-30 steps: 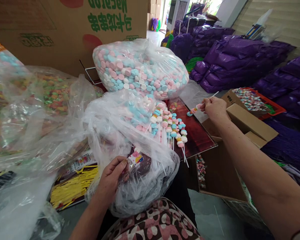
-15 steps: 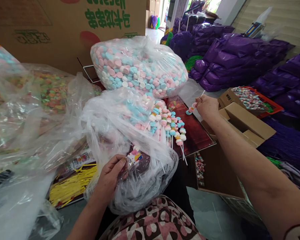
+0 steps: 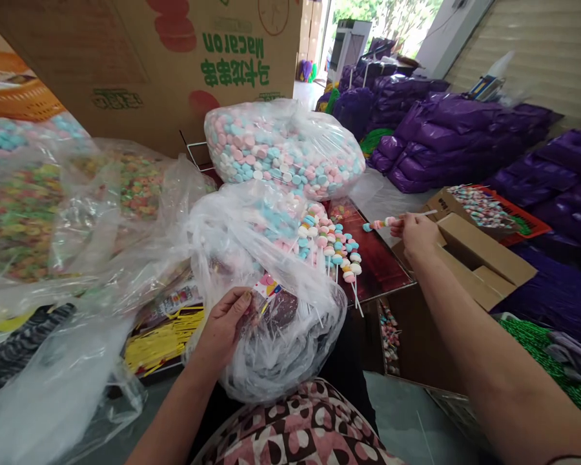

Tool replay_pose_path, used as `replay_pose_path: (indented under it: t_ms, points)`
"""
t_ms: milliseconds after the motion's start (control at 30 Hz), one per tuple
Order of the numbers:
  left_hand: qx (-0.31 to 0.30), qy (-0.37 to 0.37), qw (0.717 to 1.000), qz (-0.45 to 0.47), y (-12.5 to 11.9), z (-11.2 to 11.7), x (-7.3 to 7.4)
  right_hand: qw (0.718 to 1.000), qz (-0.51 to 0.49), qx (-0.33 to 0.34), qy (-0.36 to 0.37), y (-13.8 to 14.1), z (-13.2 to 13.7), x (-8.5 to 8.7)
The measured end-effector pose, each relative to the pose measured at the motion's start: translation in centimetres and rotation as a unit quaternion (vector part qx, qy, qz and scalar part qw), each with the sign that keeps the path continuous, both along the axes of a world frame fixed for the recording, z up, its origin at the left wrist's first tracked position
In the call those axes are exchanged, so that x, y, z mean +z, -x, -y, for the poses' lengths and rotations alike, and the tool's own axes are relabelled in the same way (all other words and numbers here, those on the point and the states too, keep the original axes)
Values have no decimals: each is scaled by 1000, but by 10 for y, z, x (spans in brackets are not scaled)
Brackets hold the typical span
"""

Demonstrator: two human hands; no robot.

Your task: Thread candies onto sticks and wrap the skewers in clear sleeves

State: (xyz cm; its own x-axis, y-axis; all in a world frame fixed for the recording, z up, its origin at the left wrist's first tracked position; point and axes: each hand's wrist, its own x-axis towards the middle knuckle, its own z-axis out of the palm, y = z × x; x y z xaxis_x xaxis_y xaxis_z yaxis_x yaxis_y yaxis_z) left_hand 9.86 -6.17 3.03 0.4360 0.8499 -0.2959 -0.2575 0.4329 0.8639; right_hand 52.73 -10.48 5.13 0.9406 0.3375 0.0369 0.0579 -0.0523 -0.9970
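My right hand (image 3: 415, 230) pinches a white stick threaded with pink and blue candy discs (image 3: 380, 224), held level above the dark red board (image 3: 380, 261). Several finished candy skewers (image 3: 336, 248) lie in a row on that board. My left hand (image 3: 225, 321) pinches a small colourful printed wrapper (image 3: 266, 286) at the mouth of a clear plastic bag (image 3: 252, 271) on my lap. That bag holds loose pink, blue and white candies.
A fuller clear bag of the same candies (image 3: 283, 148) sits behind. Bags of multicoloured candies (image 3: 53, 206) lie left, a large cardboard carton (image 3: 174, 58) at the back. Open cardboard boxes (image 3: 469, 245) stand right, purple bags (image 3: 455, 129) beyond. Yellow twist ties (image 3: 162, 339) lie near my left wrist.
My right hand has turned the candy stick from slanted to nearly level. The view has tilted up a little. My left hand keeps its pinch on the wrapper.
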Motion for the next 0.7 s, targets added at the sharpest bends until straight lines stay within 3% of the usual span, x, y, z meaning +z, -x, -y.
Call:
replay_pose_path:
  t_ms: [100,233,333,467,600,700]
  points:
    - [2,-26,999,30,0,-1,10,995,-62,-42,-64,9,28,-1]
    - [-11,-49,997,60,-3,0,16,982,-130,-37,-132,35,66,4]
    - [-9,-57,995,78,-9,4,20,970,-171,22,-172,67,88,8]
    - [-23,-54,995,85,-14,12,24,933,-220,169,-231,124,103,17]
    - [-42,-74,993,79,-10,17,24,915,-269,204,-222,178,103,31]
    - [-56,-98,991,73,-3,17,22,909,-270,228,-220,202,100,40]
